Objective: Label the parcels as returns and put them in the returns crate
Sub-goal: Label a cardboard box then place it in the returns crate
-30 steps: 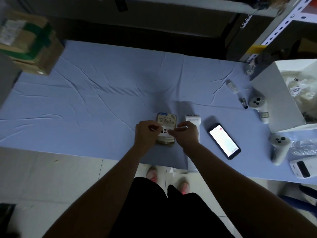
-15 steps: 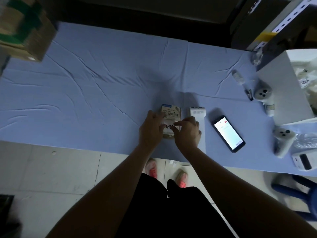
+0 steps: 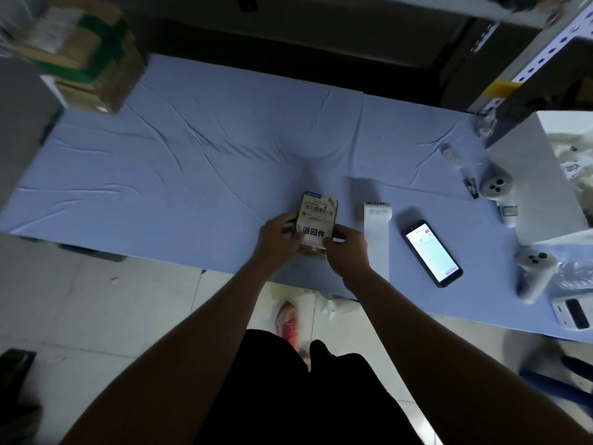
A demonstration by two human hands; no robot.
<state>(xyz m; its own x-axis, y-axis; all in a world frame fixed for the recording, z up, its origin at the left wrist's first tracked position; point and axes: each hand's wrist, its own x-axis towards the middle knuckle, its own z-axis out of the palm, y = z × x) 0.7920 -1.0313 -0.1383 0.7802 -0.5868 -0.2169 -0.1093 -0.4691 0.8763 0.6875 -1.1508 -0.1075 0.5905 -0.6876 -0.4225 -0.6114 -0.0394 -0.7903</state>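
— Near the front edge of the tabletop (image 3: 192, 175), at its middle, what do the hands hold?

— A small brown parcel (image 3: 332, 205). The left hand (image 3: 279, 240) curls its fingers round the parcel's left side. The right hand (image 3: 348, 252) grips the right side, with its thumb pressed on the lower corner of a white label (image 3: 313, 232).

— What does that label show?

— Three large black Chinese characters. It sits on the parcel's top face, just below a printed shipping label (image 3: 319, 208) with a barcode.

— Is the parcel lying on the tabletop?

— I cannot tell whether it rests on the blue cloth or is slightly raised.

— What lies around it?

— Just to the right is a roll of labels (image 3: 377, 220), its strip trailing toward the front edge. Beside that lies a phone (image 3: 431, 252) with its screen lit. Further right stands a white box (image 3: 539, 181) holding pale bagged items. Blurred cardboard boxes (image 3: 83, 56) are stacked at the far left corner.
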